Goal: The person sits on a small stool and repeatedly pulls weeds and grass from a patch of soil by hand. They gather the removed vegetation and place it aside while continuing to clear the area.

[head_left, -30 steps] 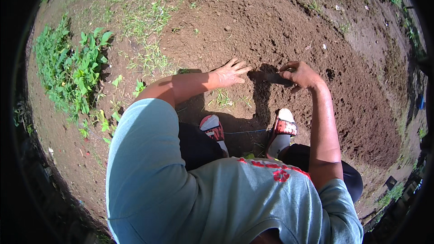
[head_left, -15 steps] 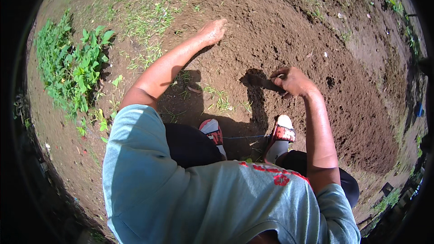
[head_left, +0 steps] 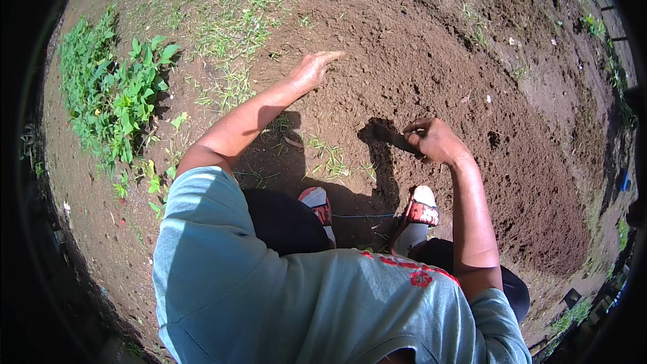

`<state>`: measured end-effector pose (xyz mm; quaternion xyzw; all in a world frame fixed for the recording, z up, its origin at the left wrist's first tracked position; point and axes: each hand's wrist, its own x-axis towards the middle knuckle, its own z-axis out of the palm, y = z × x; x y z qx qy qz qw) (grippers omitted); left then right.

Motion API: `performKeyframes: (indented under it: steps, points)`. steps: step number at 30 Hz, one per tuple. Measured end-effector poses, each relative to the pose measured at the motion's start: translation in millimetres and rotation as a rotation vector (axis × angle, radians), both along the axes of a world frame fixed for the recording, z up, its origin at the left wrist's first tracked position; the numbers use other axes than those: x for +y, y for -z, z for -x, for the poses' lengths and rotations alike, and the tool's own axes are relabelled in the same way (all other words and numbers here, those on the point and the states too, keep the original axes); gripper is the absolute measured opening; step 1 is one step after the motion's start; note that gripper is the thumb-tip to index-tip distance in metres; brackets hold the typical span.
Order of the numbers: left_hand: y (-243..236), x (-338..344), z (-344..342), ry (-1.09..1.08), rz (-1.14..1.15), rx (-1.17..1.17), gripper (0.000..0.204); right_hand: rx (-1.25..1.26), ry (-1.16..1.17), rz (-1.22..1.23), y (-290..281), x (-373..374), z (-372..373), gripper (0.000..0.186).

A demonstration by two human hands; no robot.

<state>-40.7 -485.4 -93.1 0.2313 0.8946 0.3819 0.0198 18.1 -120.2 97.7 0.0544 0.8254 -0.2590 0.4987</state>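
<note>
My left hand [head_left: 315,71] is low over the loose brown soil [head_left: 377,40], palm side hidden, its fingers stretched out together and pointing right. Nothing shows in it. Nearer to me, my right hand [head_left: 437,143] is closed in a pinch above the soil in front of my right foot. A dark, flat, narrow shape [head_left: 399,140] runs from its fingertips toward the left and meets the shadow on the ground. Whether this is a blade or only shadow I cannot tell.
Leafy green plants [head_left: 125,98] grow at the left, with sparse grass [head_left: 232,23] beyond my left arm. My feet in red-patterned sandals [head_left: 423,210] stand at the soil's near edge. A thin blue string [head_left: 364,216] lies between them. Small grass tufts [head_left: 331,160] stick up ahead.
My left hand has gone from curled fingers to straight ones, shifting slightly left over the soil. My right hand keeps its pinch at about the same spot. The whole view has tilted a little.
</note>
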Motion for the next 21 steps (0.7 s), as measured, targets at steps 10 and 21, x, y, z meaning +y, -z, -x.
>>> performKeyframes:
  steps: [10, 21]
  points:
    - [27.4, -34.1, 86.2, -0.661, 0.441, -0.740, 0.121, 0.085, -0.103, -0.006, -12.0, -14.3, 12.0, 0.033]
    - [8.1, 5.5, 37.1, -0.254, 0.358, -0.492, 0.077, 0.089, -0.084, -0.008, -8.6, -26.4, 10.1, 0.033]
